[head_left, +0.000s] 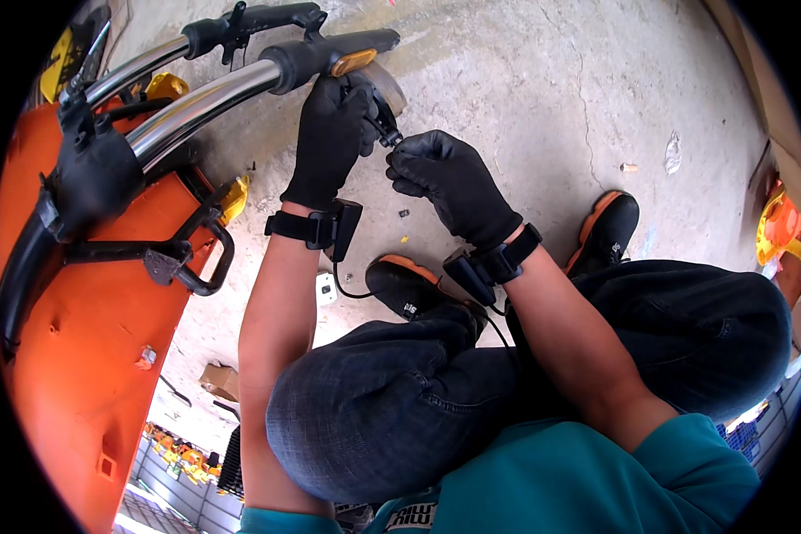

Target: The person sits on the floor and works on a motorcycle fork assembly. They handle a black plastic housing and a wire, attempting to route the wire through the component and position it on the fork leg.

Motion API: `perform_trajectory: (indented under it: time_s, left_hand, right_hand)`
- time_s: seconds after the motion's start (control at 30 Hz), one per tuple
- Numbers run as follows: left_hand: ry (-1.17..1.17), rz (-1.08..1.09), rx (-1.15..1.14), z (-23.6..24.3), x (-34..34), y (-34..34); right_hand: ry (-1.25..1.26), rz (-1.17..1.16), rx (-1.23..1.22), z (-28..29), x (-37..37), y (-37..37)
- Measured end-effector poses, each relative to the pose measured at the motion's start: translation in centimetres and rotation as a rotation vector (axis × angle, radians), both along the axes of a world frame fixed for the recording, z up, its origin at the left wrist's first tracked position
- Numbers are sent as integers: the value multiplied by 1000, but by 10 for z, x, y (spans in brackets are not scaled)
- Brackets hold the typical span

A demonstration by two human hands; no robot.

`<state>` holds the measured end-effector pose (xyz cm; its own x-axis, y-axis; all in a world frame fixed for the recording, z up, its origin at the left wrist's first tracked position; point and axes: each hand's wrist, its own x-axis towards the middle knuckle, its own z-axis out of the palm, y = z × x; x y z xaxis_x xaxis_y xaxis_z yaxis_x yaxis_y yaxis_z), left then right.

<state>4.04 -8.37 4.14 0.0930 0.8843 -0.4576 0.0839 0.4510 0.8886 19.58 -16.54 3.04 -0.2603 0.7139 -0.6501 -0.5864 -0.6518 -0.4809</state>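
Note:
My left hand [329,138], in a black glove, is closed around a small black metal part [387,129] beside the lower end of a chrome fork leg [209,98]. A curved grey metal piece [386,89] shows just behind that part. My right hand [445,182], gloved too, has its fingers pinched together close to the free end of the black part. Whatever sits between those fingertips is hidden. An amber reflector [354,61] is fixed on the fork's black lower end, above my left hand.
An orange metal surface [71,374] with a black tube frame [133,252] lies on the left. My shoes [610,227] stand on the concrete floor. A clear plastic scrap [673,153] and a small tan cylinder [629,167] lie to the right. An orange-yellow object [779,227] is at the right edge.

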Motion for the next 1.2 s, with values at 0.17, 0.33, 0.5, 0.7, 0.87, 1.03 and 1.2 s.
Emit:
perform_trajectory:
  time_s: [0.17, 0.33, 0.5, 0.7, 0.87, 1.03, 1.2]
  left_hand:
    - [26, 23, 29, 2, 8, 0]
    - [27, 68, 18, 4, 12, 0]
    - [18, 60, 17, 4, 14, -1]
    - [0, 44, 32, 0, 10, 0]
    - [12, 24, 19, 3, 8, 0]
    - [-18, 17, 27, 0, 6, -1]
    - [-30, 24, 28, 2, 7, 0]
  right_hand:
    - [-36, -114, 55, -7, 0, -2]
    - [58, -129, 15, -7, 2, -3]
    - [-58, -90, 7, 3, 2, -3]
    - [-257, 14, 49, 12, 5, 2]
    - [-225, 39, 67, 10, 4, 2]
    - [-250, 9, 85, 7, 2, 1]
    - [-396, -20, 164, 10, -4, 3]
